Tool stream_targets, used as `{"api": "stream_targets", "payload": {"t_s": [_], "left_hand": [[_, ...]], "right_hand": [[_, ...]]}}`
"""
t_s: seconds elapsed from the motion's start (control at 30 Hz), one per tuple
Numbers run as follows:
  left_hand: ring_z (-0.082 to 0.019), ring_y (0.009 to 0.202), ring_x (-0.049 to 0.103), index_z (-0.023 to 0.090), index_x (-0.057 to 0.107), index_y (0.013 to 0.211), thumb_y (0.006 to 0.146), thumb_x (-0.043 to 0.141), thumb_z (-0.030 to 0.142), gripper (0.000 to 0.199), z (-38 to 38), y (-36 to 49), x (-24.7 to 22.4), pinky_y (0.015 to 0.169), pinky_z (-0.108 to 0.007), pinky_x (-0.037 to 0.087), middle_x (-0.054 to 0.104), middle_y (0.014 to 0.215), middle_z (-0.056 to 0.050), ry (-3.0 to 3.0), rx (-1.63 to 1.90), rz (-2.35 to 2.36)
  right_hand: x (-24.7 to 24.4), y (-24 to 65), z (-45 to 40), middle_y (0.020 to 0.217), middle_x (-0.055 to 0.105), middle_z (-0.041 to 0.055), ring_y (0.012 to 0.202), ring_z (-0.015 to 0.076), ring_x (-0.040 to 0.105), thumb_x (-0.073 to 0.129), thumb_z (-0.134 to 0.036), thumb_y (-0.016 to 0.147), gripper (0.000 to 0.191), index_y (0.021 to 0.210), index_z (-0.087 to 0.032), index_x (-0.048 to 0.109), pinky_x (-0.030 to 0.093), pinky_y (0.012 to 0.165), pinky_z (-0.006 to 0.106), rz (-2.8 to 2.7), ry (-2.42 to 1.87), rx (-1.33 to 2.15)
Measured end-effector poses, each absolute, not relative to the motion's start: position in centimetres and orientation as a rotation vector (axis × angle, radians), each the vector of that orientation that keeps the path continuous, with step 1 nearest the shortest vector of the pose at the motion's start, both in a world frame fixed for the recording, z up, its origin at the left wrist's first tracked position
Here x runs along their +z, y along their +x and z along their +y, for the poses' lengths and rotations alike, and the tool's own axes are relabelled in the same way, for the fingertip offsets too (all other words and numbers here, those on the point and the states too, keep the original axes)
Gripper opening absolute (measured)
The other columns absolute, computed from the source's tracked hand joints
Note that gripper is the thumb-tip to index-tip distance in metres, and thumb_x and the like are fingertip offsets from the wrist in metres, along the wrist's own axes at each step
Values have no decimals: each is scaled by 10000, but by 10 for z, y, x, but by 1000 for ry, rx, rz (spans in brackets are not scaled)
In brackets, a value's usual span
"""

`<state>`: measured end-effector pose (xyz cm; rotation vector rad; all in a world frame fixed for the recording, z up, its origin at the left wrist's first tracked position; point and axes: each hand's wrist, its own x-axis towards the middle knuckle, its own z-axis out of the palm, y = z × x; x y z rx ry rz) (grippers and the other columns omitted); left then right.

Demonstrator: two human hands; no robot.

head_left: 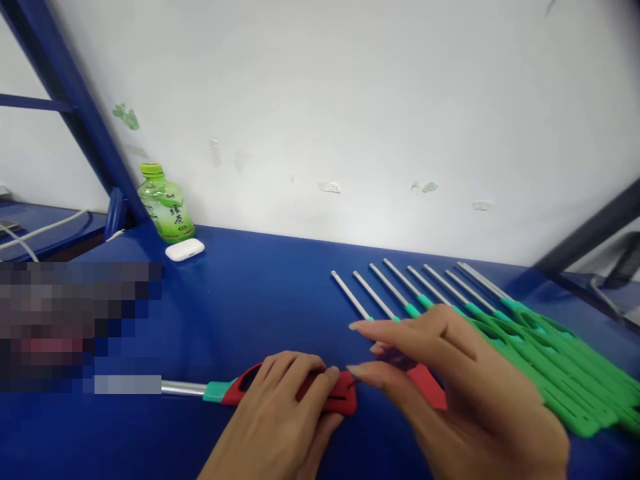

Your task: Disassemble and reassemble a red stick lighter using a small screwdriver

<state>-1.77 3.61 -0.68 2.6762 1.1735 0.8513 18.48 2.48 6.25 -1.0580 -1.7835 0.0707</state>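
A red-handled lighter (346, 393) with a teal collar and a metal tube lies on the blue table, its tube pointing left. My left hand (285, 407) is closed over its handle, thumb beneath near the end. Just right of the handle's end, my right hand (450, 393) is raised, thumb and forefinger apart. Behind its fingers shows a red piece (427, 387), partly hidden; whether the hand touches it is unclear. Several green lighters (540, 360) lie side by side at the right, their metal tubes pointing toward the wall.
A green tea bottle (169, 207) and a white case (185, 250) stand at the back left of the blue table (250, 287). A white wall (310, 120) rises behind. The left edge holds a pixelated area. Blue frame posts flank both sides.
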Motion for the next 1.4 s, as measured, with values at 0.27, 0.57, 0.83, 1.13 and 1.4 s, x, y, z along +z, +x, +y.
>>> {"api": "stream_targets", "payload": {"t_s": [0.27,0.57,0.83,1.13,1.4], "left_hand": [[-212,1124,704,279,615,1367,1053,595,245,316,37,-19,-6,951,-348,629,732,1261,-8,2741,832,1174],[-196,1119,706,293,598,1381,1051,618,265,333,39,-19,-6,947,-323,625,733,1252,6,2727,854,1176],[-209,1137,695,282,583,1405,1060,589,245,348,38,-20,-7,966,-363,627,722,1277,-8,2748,816,1173],[-216,1144,699,267,580,1413,1062,582,245,352,39,-20,-5,957,-359,632,723,1284,-29,2786,804,1181],[-202,1109,719,284,595,1401,1069,583,288,332,39,-22,-6,928,-331,639,737,1250,-5,2799,849,1189]], "right_hand": [[67,186,25,974,751,-58,818,70,754,661,-162,1047,413,1383,-398,706,602,754,123,-1839,-1039,238],[67,184,26,1183,791,-29,1014,104,776,587,-121,1064,439,1404,-371,706,629,870,169,-1743,-1060,224],[71,185,24,885,693,-31,739,78,684,713,-94,980,340,1205,-328,816,598,666,160,-1778,-1065,114],[70,183,25,837,691,-38,710,101,670,746,-116,964,326,1189,-343,812,590,639,210,-1752,-1047,175],[68,176,15,952,812,-64,813,160,729,848,-157,903,322,1097,-412,817,611,703,282,-1330,-1072,16]]}}
